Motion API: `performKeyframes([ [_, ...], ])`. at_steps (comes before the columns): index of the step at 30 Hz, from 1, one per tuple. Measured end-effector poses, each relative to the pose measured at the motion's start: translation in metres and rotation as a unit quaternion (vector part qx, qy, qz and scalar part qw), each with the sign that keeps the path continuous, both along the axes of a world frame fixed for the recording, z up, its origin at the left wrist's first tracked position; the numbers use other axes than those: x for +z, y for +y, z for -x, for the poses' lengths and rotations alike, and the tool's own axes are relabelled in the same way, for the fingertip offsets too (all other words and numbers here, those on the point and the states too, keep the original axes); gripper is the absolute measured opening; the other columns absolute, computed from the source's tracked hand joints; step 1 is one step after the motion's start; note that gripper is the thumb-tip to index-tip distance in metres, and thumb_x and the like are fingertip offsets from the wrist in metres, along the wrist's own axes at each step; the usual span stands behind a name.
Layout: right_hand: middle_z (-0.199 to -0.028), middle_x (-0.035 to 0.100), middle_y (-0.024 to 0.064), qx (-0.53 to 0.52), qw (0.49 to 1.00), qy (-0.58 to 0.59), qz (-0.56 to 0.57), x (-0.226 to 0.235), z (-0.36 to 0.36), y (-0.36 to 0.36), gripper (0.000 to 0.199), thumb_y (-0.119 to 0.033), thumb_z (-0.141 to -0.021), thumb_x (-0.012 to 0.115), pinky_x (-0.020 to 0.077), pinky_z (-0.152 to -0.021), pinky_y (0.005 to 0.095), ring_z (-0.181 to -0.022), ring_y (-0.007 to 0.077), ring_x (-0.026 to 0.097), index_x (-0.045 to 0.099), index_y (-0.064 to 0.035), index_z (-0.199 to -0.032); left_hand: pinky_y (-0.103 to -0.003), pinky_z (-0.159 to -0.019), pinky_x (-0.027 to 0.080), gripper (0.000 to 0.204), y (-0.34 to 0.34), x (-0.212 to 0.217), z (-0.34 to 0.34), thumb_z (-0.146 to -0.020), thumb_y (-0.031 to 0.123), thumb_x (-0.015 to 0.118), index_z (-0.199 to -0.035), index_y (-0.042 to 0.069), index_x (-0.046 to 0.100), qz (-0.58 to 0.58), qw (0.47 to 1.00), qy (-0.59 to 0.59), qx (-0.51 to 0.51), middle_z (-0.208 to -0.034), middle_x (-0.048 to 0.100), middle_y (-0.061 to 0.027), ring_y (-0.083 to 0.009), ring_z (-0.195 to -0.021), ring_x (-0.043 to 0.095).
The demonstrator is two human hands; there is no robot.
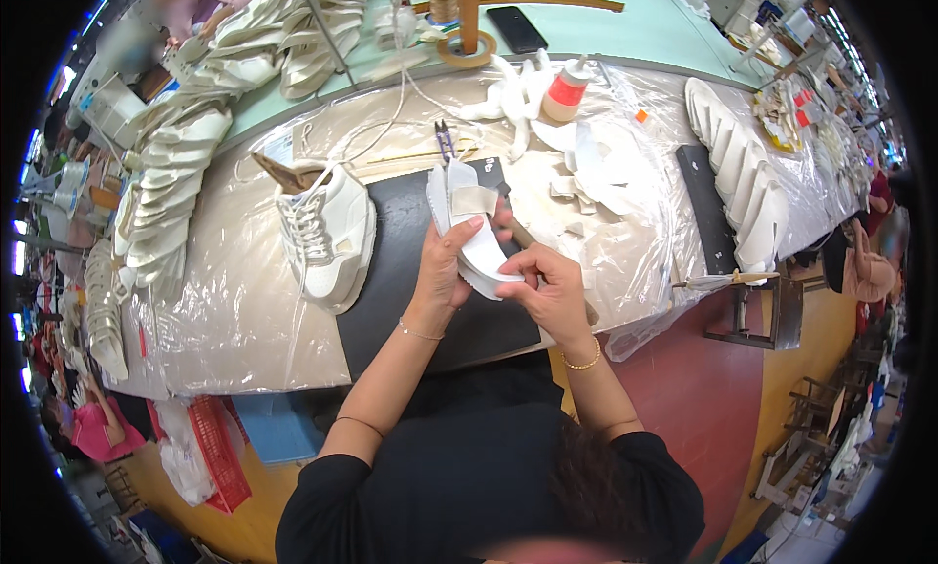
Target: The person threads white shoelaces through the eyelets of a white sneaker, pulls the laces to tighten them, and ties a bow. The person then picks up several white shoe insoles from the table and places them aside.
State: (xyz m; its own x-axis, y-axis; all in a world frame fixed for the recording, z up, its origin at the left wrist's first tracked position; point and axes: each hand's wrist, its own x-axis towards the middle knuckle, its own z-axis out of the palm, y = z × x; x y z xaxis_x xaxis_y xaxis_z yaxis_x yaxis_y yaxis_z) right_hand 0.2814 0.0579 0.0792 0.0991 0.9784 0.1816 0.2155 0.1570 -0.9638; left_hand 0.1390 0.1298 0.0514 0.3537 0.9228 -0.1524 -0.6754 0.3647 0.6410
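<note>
A curved white shoe upper piece (479,246) is held in both hands above a black mat (396,315). A small beige patch (475,201) shows on its upper part. My left hand (447,264) grips its left side, thumb on the face of the piece. At the lower right edge, my right hand (549,288) pinches the rim between thumb and fingers. Beyond the piece lies a pair of purple-handled thread snips (446,140). To the left stands a white laced sneaker (327,234) with a brown piece sticking out of its opening.
Rows of stacked white shoe pieces line the left (168,197) and right (740,168) of the plastic-covered table. A glue bottle (566,90) with a red band, white scraps (589,173), a tape roll (466,48) and a phone (517,29) lie farther back. Other people sit around.
</note>
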Motion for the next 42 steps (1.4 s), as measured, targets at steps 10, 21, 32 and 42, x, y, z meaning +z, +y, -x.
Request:
performKeyframes([
  [10, -0.098, 0.063, 0.0054, -0.007, 0.999, -0.041, -0.026, -0.001, 0.007, 0.039, 0.016, -0.010, -0.087, 0.074, 0.0482, -0.071, 0.0245, -0.079, 0.0118, 0.059, 0.067, -0.0015, -0.099, -0.033, -0.076, 0.054, 0.037, -0.030, -0.007, 0.031, -0.087, 0.019, 0.067, -0.116, -0.003, 0.058, 0.038, 0.995, 0.065, -0.070, -0.091, 0.066, -0.0122, -0.0205, -0.081, 0.065],
  [21, -0.087, 0.066, 0.0126, -0.221, 0.965, 0.130, 0.045, -0.014, -0.101, 0.016, 0.013, -0.008, -0.094, 0.065, 0.0552, -0.061, 0.0250, -0.072, 0.0165, 0.069, 0.059, 0.0024, -0.100, -0.037, -0.076, 0.055, 0.056, -0.026, -0.031, 0.077, -0.090, 0.012, 0.067, -0.138, 0.001, 0.041, 0.128, 0.991, 0.039, 0.028, -0.096, 0.057, -0.0064, -0.0197, -0.085, 0.060],
  [32, -0.112, 0.064, 0.0149, -0.269, 0.896, -0.333, 0.117, -0.058, -0.150, 0.008, 0.023, -0.024, -0.091, 0.067, 0.0512, -0.082, 0.0393, -0.092, 0.0310, 0.065, 0.071, -0.0052, -0.103, -0.045, -0.079, 0.059, 0.050, -0.044, -0.046, 0.065, -0.094, 0.031, 0.065, -0.132, 0.006, 0.043, 0.159, 0.985, 0.022, -0.070, -0.095, 0.062, -0.0111, -0.0276, -0.089, 0.067],
  [42, -0.113, 0.065, 0.0151, -0.241, 0.867, -0.388, 0.199, -0.072, -0.151, 0.106, 0.036, -0.033, -0.085, 0.073, 0.0498, -0.088, 0.0445, -0.102, 0.0341, 0.064, 0.070, -0.0062, -0.109, -0.039, -0.062, 0.056, 0.040, -0.052, -0.035, 0.066, -0.094, 0.027, 0.062, -0.121, 0.002, 0.046, 0.137, 0.987, -0.002, -0.086, -0.084, 0.059, -0.0100, -0.0222, -0.061, 0.061],
])
